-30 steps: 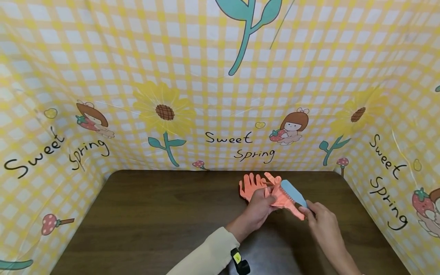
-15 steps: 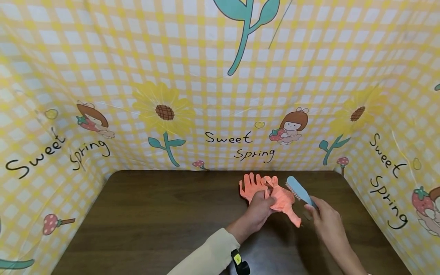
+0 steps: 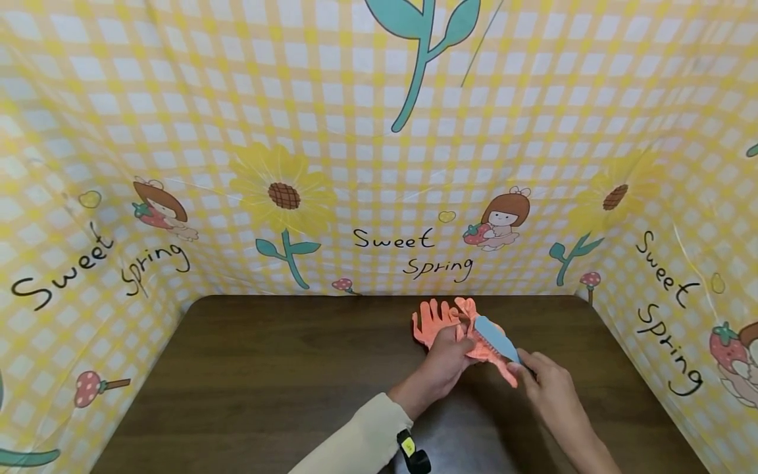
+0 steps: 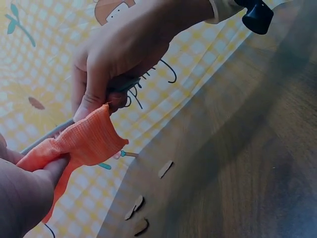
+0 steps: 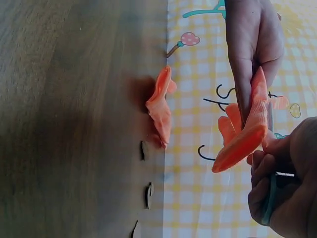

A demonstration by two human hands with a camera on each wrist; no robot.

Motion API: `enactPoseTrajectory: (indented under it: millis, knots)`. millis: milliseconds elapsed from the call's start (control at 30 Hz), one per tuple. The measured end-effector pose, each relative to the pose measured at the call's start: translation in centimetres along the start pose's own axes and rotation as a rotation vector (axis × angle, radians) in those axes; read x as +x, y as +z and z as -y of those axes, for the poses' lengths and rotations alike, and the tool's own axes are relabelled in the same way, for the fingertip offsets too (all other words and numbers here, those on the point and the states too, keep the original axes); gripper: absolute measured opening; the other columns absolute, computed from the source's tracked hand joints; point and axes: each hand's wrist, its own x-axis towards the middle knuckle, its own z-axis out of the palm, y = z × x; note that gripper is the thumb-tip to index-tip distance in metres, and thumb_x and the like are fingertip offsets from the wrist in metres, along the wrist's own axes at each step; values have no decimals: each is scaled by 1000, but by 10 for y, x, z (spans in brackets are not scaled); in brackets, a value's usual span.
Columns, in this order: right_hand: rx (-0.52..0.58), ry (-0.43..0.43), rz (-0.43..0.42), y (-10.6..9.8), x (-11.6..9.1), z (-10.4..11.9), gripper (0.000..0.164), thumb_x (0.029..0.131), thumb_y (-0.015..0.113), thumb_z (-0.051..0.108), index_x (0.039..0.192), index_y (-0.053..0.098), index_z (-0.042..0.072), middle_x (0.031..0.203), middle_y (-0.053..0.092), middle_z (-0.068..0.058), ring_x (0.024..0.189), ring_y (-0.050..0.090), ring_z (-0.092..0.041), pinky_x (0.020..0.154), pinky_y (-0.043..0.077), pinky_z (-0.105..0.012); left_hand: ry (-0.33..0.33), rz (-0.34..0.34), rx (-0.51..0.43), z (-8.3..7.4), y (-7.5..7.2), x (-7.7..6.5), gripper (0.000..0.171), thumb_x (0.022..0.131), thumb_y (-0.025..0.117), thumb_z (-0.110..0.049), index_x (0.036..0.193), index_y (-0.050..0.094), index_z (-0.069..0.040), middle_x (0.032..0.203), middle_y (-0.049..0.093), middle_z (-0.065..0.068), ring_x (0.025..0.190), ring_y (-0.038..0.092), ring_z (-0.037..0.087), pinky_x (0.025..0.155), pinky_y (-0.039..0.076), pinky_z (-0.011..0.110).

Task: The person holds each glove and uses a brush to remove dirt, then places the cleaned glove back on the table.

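An orange knit glove [image 3: 481, 351] is gripped in my left hand [image 3: 445, 361], the thumb lying on top of the fabric. Its cuff [image 4: 96, 136] hangs out toward the right, its mouth visible in the right wrist view. My right hand [image 3: 553, 388] grips the handle of a light blue brush [image 3: 496, 338]. The brush head lies along the glove, bristle side down against the knit in the head view. A second orange glove [image 3: 434, 321] lies on the table just beyond my left hand, fingers pointing to the back edge.
Several small, thin brownish pieces [image 4: 166, 169] lie on the dark wooden table [image 3: 266, 382]. A yellow-checked cloth [image 3: 379, 197] with printed flowers stands behind the table and along both sides. A black strap device [image 3: 414, 453] sits on my left sleeve.
The brush lifted off the glove to the right half a second ago; now it is back down over the glove, farther left. My left hand stays nearly still, while the held glove shifts slightly.
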Motion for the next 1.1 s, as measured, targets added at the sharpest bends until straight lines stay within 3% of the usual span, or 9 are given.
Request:
enactPoseTrajectory:
  millis: [267, 500, 700, 933, 1100]
  knots:
    - [-69, -31, -99, -4, 1, -10, 36, 91, 73, 4, 120, 67, -16, 80, 65, -7, 61, 40, -7, 56, 39, -24, -17, 1, 35, 4, 2, 2, 47, 104, 39, 2, 150, 41, 9, 152, 50, 21, 139, 50, 32, 113, 43, 56]
    - [-50, 39, -67, -7, 2, -17, 40, 97, 68, 10, 126, 62, -17, 87, 67, -13, 60, 42, -11, 51, 36, -23, -33, 23, 32, 7, 3, 1, 47, 104, 39, 2, 151, 41, 8, 152, 50, 21, 139, 50, 31, 113, 43, 54]
    - [-29, 85, -59, -13, 0, -13, 43, 99, 67, 20, 129, 65, -10, 85, 65, -6, 63, 42, -9, 55, 36, -24, -22, 9, 41, 4, 0, 1, 46, 103, 41, 2, 148, 43, 10, 147, 52, 21, 132, 55, 29, 111, 47, 51]
    - [29, 50, 22, -9, -7, -4, 39, 95, 71, 12, 127, 67, -9, 85, 66, -5, 57, 35, -4, 51, 34, -23, -20, 37, 9, -1, -5, 5, 42, 105, 42, -1, 146, 49, 5, 153, 50, 18, 134, 56, 26, 108, 50, 43]
    - [-21, 38, -34, -7, -7, -2, 37, 94, 72, 10, 125, 68, -10, 80, 62, -4, 57, 33, -4, 50, 32, -23, -25, 48, 31, -2, -2, 5, 42, 104, 42, 1, 145, 51, 5, 145, 57, 19, 129, 59, 26, 108, 50, 45]
